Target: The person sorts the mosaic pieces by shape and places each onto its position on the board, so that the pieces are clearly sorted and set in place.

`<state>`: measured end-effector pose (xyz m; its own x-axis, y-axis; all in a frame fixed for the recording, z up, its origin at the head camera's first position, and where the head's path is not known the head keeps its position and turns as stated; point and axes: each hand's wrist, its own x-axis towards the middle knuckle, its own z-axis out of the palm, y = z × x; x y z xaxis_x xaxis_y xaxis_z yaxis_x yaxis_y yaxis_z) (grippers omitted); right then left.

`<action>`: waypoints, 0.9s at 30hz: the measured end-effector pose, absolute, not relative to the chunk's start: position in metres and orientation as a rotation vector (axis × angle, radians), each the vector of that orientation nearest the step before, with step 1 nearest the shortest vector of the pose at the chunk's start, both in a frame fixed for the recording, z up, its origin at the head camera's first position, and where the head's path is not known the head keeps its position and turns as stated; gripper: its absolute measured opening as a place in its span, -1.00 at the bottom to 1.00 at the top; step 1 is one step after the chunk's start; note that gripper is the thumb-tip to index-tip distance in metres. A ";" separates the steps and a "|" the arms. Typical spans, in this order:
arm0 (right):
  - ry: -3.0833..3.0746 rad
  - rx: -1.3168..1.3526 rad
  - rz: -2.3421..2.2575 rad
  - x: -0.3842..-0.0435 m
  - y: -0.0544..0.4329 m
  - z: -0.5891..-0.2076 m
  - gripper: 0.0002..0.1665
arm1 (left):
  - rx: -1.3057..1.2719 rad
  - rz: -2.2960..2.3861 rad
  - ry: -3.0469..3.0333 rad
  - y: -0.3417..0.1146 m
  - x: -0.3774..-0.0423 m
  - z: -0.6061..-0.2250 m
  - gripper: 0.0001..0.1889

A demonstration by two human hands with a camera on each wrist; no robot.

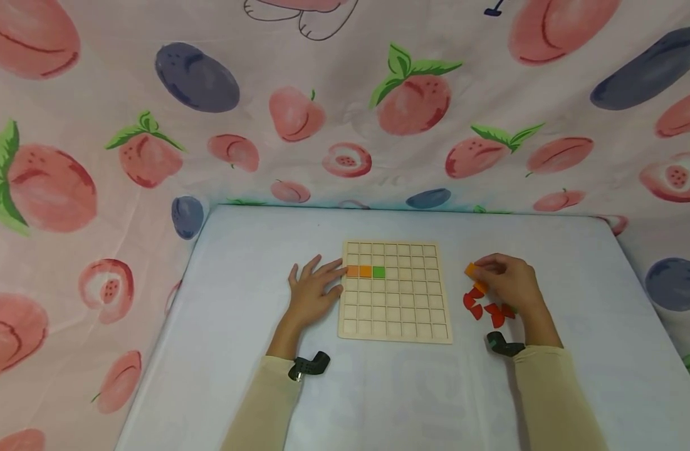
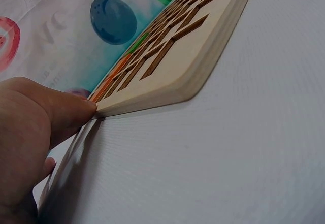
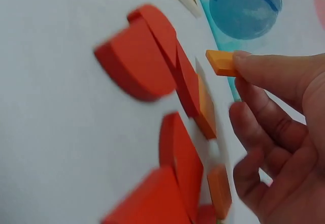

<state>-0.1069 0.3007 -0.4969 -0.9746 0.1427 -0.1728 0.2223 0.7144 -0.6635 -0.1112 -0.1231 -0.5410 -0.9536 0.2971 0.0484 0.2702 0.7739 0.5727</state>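
A square wooden grid board (image 1: 395, 332) lies on the table, with two orange tiles (image 1: 365, 271) and one green tile (image 1: 379, 272) side by side in one row from its left edge. My left hand (image 1: 313, 297) rests at that left edge, fingers spread and touching the board; its thumb meets the rim in the left wrist view. Right of the board, my right hand (image 1: 511, 282) pinches an orange tile (image 3: 221, 63) between thumb and fingers, above the table. Below it lie several red pieces (image 3: 139, 61) with curved edges and more orange tiles (image 3: 219, 191), partly covered by the hand in the head view.
A white cloth (image 1: 237, 250) covers the table. Behind it and to the sides hangs a fruit-print curtain (image 1: 299, 163). Black wrist cameras (image 1: 311, 365) sit on both wrists.
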 end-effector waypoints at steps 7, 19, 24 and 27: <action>2.619 0.335 -1.318 -0.108 0.289 -0.496 -0.56 | 0.467 0.929 2.919 -0.122 -0.110 -0.540 -0.55; 2.485 0.304 -1.433 -0.107 0.272 -0.491 -0.53 | 0.480 0.934 2.924 -0.122 -0.110 -0.540 -0.55; 2.509 0.259 -1.428 -0.109 0.264 -0.493 -0.51 | 0.488 0.942 2.935 -0.122 -0.110 -0.540 -0.56; 2.539 0.201 -1.421 -0.110 0.261 -0.498 -0.54 | 0.490 0.951 2.943 -0.122 -0.109 -0.540 -0.56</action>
<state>-0.1104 0.2615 -0.4976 -0.9654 0.0097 -0.2607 0.2274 0.5217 -0.8223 -0.1093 -0.1223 -0.5401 -0.9509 0.2972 0.0861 0.2913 0.7664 0.5725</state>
